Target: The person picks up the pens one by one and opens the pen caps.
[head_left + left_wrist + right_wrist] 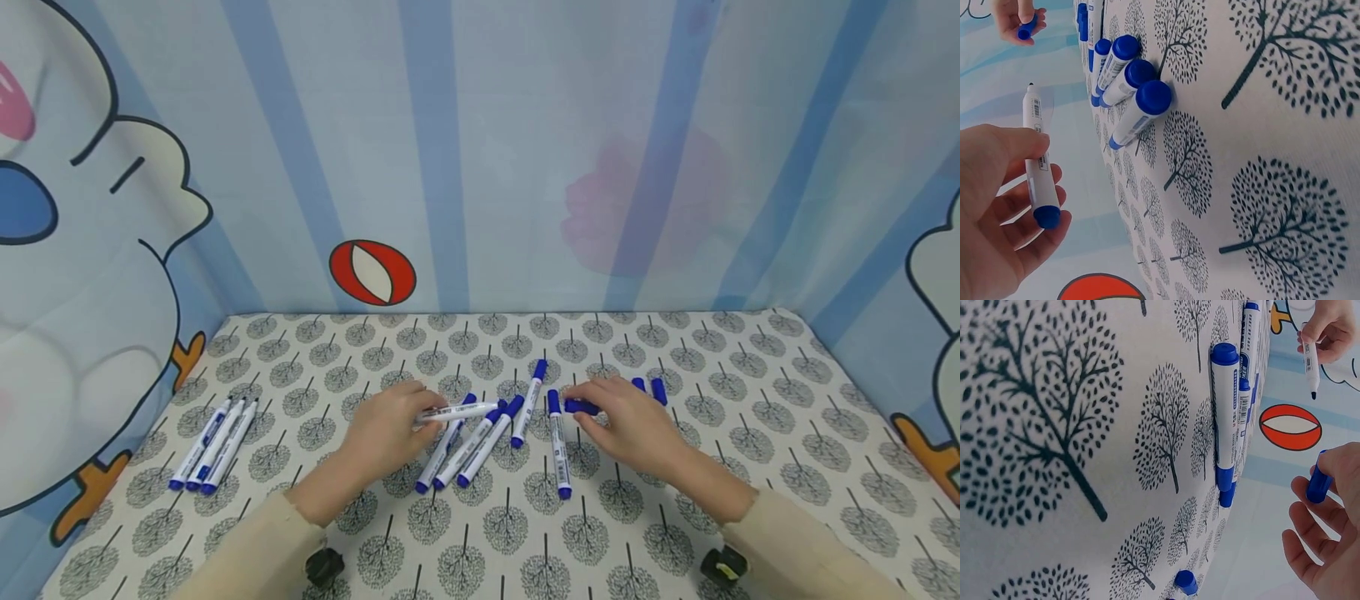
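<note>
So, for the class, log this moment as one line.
left hand: holds uncapped marker | right hand: holds blue cap | between hands: capped markers | left side: three uncapped markers

A head-worn camera looks forward and down over the tablecloth toward the striped backdrop, the widest and farthest of three views, framing the left hand and right hand. The left-wrist camera, low and close, shows the table tipped sideways at picture right, the right hand small beyond; the right-wrist camera, also close, faces the other way, table at picture left. All three share the printed red ball.
</note>
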Tool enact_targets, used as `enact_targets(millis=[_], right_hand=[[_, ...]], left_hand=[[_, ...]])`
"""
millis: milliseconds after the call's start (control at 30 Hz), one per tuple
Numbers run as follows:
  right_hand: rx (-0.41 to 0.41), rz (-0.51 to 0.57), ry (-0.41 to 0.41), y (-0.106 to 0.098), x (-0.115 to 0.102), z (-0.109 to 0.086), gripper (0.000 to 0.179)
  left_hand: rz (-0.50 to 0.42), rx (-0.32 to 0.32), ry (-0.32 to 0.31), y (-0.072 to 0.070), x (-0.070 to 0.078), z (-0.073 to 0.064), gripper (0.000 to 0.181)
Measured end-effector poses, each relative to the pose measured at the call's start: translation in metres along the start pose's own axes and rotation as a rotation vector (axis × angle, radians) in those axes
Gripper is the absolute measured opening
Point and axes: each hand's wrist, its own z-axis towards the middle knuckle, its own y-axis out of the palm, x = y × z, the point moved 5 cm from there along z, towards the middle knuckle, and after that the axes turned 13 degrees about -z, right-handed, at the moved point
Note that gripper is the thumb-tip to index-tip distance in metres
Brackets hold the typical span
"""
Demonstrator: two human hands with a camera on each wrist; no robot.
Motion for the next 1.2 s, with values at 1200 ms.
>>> enact_targets(millis=[1200], right_hand=[[-0.062, 0.007, 0.09, -0.005, 0.02, -0.014, 0.024]], left_hand=[[-0.044, 0.028, -0.211, -0.019, -0.045, -0.032, 0.022]])
